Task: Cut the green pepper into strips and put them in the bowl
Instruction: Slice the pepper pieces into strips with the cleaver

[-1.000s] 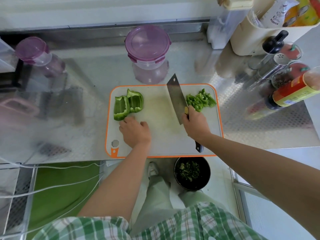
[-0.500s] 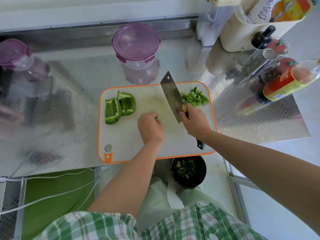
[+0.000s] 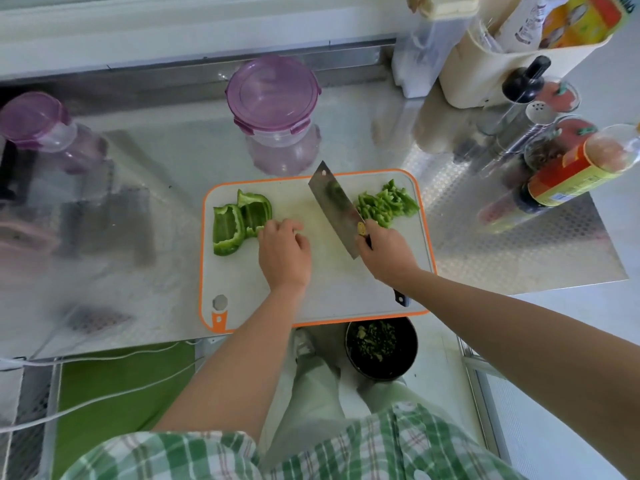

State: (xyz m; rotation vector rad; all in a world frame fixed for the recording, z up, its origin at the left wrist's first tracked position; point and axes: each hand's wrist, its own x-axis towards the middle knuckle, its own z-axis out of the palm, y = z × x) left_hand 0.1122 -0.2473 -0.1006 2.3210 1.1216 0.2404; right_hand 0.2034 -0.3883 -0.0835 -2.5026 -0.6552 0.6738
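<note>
Two large green pepper pieces (image 3: 239,220) lie on the left of the white, orange-rimmed cutting board (image 3: 332,292). My left hand (image 3: 284,252) rests on the board just right of them, its loosely curled fingertips touching the nearer piece's edge. A pile of cut green strips (image 3: 389,201) sits at the board's far right corner. My right hand (image 3: 388,256) grips the handle of a cleaver (image 3: 334,207), whose blade points away from me between my left hand and the strips. A dark round bowl (image 3: 381,348) with green bits stands below the counter's front edge.
A purple-lidded clear container (image 3: 273,98) stands behind the board, another (image 3: 38,123) at the far left. Bottles, shakers and a sauce bottle (image 3: 575,168) crowd the right side, next to a cream bin (image 3: 502,64). The steel counter ends just before the board's near edge.
My left hand moved from the pepper pieces to the board's middle and back left to the nearer piece. The cleaver stayed beside the strips in my right hand.
</note>
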